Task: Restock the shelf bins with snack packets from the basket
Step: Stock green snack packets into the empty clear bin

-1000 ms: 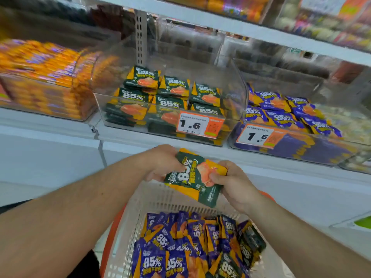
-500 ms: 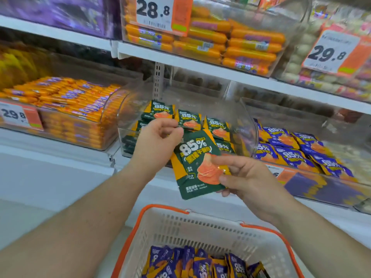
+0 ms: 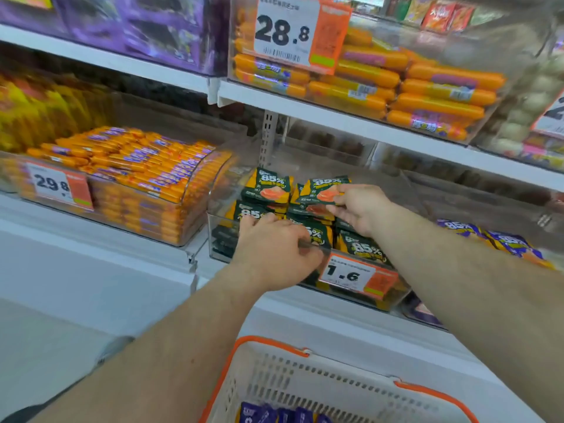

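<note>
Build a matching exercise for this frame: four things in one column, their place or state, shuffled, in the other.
1. right hand
2. left hand
3. basket
4. 28.8 price tag

A. on the upper shelf bin
B. pinches a green packet over the bin
C. bottom of view, purple packets inside
D. reaches over the front wall of the 1.6 bin

Pairs: 1-B, 2-D, 3-C, 4-A

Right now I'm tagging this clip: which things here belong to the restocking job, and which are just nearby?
Part of the job:
- green packet, pinched in the right hand
- left hand, on the packets in the clear bin
- basket holding purple packets

Just nearby:
- orange sausages
- 28.8 price tag
- 29.8 price tag
</note>
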`<state>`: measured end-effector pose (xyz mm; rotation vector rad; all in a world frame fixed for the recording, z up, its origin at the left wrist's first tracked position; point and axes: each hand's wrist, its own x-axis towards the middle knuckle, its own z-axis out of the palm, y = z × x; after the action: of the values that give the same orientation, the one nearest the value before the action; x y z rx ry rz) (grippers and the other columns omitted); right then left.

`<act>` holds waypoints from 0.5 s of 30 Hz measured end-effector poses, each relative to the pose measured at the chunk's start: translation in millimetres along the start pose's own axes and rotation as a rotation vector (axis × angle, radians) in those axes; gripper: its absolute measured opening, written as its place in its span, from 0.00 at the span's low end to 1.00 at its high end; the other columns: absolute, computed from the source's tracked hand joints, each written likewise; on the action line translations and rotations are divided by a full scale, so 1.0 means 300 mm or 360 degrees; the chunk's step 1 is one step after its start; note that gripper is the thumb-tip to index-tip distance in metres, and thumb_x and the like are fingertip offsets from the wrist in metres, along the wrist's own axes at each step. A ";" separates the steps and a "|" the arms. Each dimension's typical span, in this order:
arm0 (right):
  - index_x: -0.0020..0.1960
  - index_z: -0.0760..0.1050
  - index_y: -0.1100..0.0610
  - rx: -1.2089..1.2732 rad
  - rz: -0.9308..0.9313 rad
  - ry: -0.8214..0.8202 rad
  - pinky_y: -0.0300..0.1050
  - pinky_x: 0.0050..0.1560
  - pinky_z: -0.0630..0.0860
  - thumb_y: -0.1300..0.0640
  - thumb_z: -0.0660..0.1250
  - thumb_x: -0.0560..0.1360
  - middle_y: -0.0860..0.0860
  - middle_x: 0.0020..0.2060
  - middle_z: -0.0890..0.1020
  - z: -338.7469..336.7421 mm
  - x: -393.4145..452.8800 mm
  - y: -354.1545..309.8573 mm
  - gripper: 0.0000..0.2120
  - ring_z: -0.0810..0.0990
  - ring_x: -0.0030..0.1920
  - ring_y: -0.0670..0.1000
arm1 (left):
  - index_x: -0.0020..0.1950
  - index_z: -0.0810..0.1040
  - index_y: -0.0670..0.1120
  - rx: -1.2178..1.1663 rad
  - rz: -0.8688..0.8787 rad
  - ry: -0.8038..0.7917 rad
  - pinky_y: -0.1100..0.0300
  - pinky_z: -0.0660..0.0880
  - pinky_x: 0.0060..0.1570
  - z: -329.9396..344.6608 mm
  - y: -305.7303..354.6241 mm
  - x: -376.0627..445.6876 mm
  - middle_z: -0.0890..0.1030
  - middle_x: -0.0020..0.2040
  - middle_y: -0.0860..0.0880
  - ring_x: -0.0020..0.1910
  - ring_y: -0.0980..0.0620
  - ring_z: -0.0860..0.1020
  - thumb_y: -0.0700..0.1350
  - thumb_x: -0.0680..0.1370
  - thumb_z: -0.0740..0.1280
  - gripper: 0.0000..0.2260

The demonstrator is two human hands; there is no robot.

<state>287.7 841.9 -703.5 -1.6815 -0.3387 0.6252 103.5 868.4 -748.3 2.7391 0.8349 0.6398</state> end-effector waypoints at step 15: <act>0.68 0.76 0.52 -0.1881 -0.0445 -0.0023 0.46 0.56 0.76 0.39 0.74 0.69 0.52 0.62 0.79 0.067 0.097 0.085 0.31 0.77 0.61 0.55 | 0.52 0.80 0.55 0.0140 0.0064 0.0077 0.51 0.54 0.49 0.024 -0.004 -0.008 0.79 0.48 0.57 0.55 0.51 0.70 0.63 0.73 0.56 0.19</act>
<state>296.6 868.7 -736.5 -2.6613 -1.0760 0.1902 104.5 867.7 -755.8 2.8365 0.8400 0.6959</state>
